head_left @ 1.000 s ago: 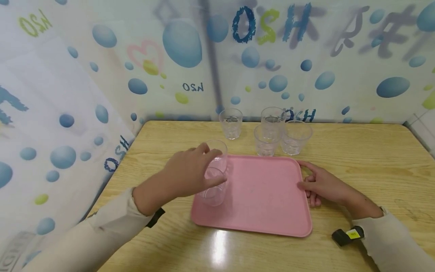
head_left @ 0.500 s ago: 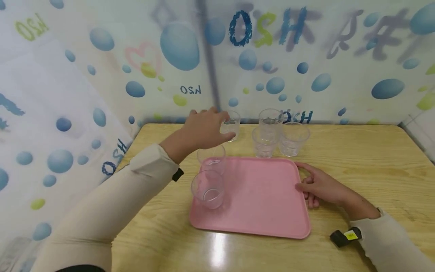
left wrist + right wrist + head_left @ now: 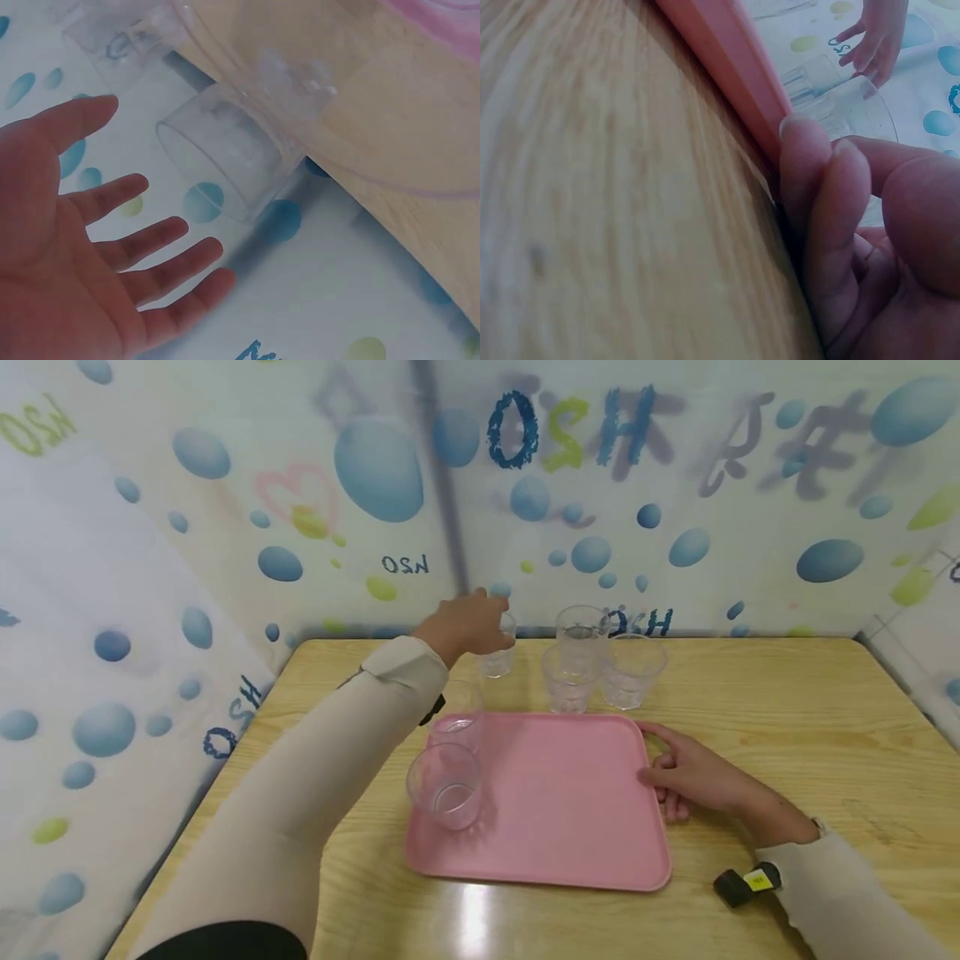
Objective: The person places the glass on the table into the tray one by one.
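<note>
My left hand [image 3: 468,625] reaches over a clear cup [image 3: 497,660] near the back edge of the table. In the left wrist view its fingers are spread beside that upright cup [image 3: 225,142], with a gap between them. A pink tray [image 3: 555,802] lies in front of me, bearing two clear cups at its left side: a near cup [image 3: 446,789] and a farther cup [image 3: 459,714], partly behind my left sleeve. My right hand [image 3: 697,772] grips the tray's right edge near the far corner, thumb on the rim and other fingers curled against the side.
Three more clear cups stand close together behind the tray: a back cup [image 3: 581,622], a front-left cup [image 3: 568,681] and a right cup [image 3: 633,672]. The wooden table [image 3: 787,693] meets a patterned wall [image 3: 525,552] behind them.
My left hand has left the near cup on the tray and moved away from me, to the cup at the back. The right hand keeps its hold on the tray.
</note>
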`<state>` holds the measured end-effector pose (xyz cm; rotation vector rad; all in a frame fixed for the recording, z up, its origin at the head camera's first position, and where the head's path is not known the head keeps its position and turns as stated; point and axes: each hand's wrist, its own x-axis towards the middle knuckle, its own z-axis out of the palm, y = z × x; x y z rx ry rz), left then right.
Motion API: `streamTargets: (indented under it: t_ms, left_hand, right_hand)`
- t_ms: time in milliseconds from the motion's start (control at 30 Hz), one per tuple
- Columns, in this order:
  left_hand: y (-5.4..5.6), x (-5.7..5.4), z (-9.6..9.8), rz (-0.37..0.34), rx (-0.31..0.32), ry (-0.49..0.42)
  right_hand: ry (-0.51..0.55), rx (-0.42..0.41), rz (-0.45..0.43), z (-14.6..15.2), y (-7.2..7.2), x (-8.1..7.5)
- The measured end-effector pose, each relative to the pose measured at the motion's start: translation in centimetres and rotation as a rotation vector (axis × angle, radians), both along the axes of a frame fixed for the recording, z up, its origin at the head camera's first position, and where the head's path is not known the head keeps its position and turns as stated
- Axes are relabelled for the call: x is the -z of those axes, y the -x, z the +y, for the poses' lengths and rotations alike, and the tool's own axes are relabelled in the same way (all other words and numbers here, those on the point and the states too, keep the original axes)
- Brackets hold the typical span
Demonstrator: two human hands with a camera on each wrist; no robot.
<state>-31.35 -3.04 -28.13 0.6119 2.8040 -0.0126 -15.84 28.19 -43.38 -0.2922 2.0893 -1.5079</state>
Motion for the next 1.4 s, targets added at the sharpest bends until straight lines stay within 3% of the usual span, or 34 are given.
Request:
streamTargets:
  t_ms: [267,433,533,667,833,1033,1200,1400]
  left_hand:
    - [0.7,0.6,0.4,-0.042,-0.011,0.101]
    - [0.6,0.4,0.4,-0.139,-0.070,0.132]
    - [0.7,0.4,0.3,-0.177,-0.076,0.112]
    - [0.8,0.4,0.1,-0.168,-0.052,0.076]
    - [0.6,0.1,0.0,-0.114,-0.015,0.122]
    - [0.5,0.5,-0.5,-0.073,0.049,0.133]
    - [-0.6,0.0,-0.8,-0.030,0.099,0.120]
    - [-3.2,-0.6,-0.7,-0.003,0.168,0.081]
  right_hand:
    - [0.002,-0.005,-0.007,-0.6,-0.2,0.1]
    - [-0.004,-0.005,-0.007,-0.8,-0.4,-0.3]
    - [-0.001,-0.004,-0.003,-0.8,-0.5,-0.4]
    - [0.002,-0.003,0.001,-0.8,-0.4,-0.5]
    - [0.014,0.003,-0.006,-0.7,-0.4,-0.4]
    - [0.011,0.001,-0.006,-0.5,-0.4,-0.1]
    - [-0.003,-0.001,-0.003,-0.5,-0.2,-0.2]
    - [-0.020,0.005,0.002,-0.1,0.0,-0.2]
